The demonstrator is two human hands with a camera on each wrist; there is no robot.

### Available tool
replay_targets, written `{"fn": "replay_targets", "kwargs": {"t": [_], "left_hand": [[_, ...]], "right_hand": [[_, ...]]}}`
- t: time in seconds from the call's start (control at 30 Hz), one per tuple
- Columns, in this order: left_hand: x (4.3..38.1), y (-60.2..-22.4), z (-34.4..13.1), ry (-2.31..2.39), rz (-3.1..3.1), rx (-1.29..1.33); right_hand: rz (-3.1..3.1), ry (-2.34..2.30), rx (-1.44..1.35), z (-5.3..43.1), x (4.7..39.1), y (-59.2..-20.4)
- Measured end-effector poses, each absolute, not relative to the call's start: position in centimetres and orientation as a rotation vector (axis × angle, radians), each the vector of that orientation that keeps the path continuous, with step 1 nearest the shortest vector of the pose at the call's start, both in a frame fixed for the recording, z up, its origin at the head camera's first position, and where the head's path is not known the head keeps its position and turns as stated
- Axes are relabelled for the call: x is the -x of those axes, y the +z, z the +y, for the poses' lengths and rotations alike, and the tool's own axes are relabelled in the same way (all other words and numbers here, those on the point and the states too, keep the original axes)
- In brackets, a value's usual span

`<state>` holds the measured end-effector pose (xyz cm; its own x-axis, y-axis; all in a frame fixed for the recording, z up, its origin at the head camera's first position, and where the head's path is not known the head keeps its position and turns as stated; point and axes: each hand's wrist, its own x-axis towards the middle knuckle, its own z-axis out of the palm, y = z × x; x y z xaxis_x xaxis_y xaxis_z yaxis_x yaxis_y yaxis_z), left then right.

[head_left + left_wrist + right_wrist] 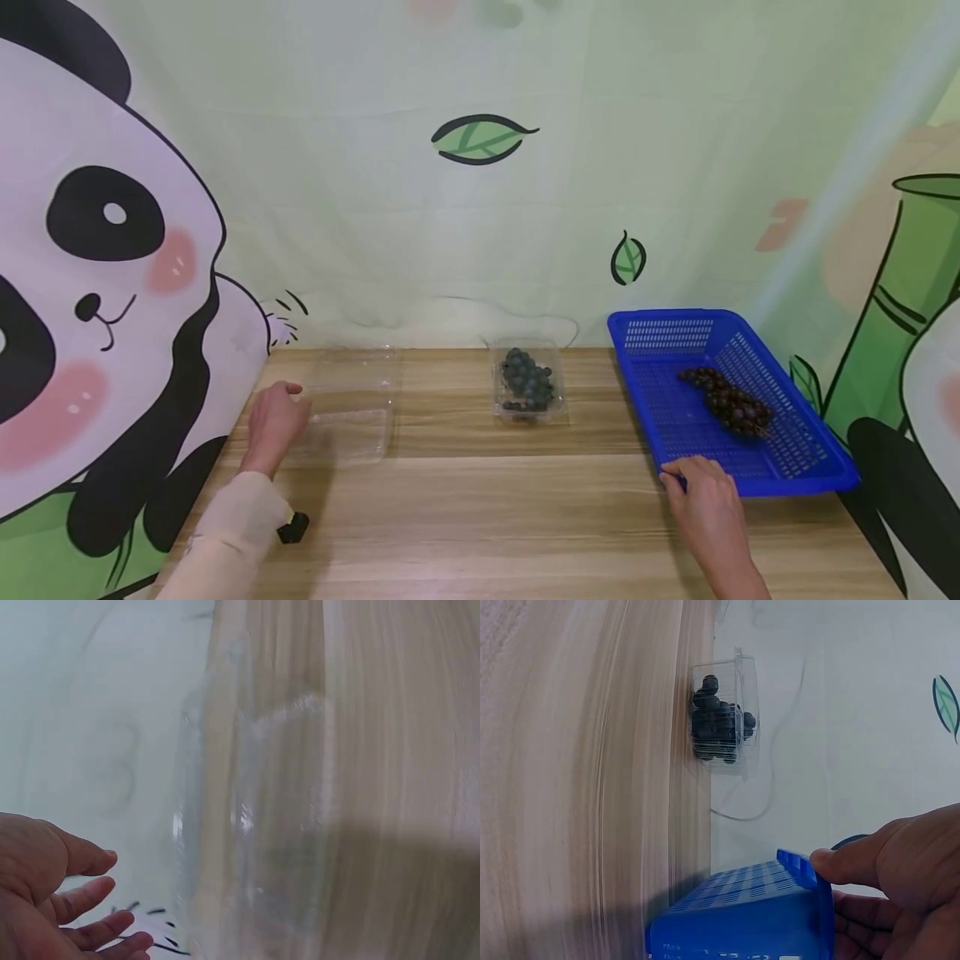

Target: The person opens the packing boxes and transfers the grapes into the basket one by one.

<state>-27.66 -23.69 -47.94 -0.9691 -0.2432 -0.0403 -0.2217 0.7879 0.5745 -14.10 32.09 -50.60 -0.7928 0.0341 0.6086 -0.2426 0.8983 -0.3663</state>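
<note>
Right hand (705, 504) grips perforated blue basket (795, 483); left hand (276, 421) relaxed!
On wood-grain table (487, 525): clear tray (351, 404), ten o'clock; boxed grapes (528, 383), twelve.

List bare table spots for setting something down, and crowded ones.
Free: the wide front of the table, between left sleeve and right hand; the strip between clear tray and grape box. Narrower: grape box to blue basket. Crowded: left, with left hand beside the tray; right, where the right hand grips the basket's near corner.
</note>
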Motion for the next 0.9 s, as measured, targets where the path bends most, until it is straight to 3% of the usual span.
{"fn": "replay_targets", "kwargs": {"t": [0.57, 0.9], "left_hand": [[27.5, -45.2, -17.7, -1.029, -2.882, -0.184], [26.8, -45.7, -13.0, -1.107, -2.770, -0.042]], "right_hand": [[-2.414, 0.581, -0.139, 32.0, 14.0, -50.5], [-2.420, 0.585, -0.126, 31.9, 14.1, -50.4]]}}
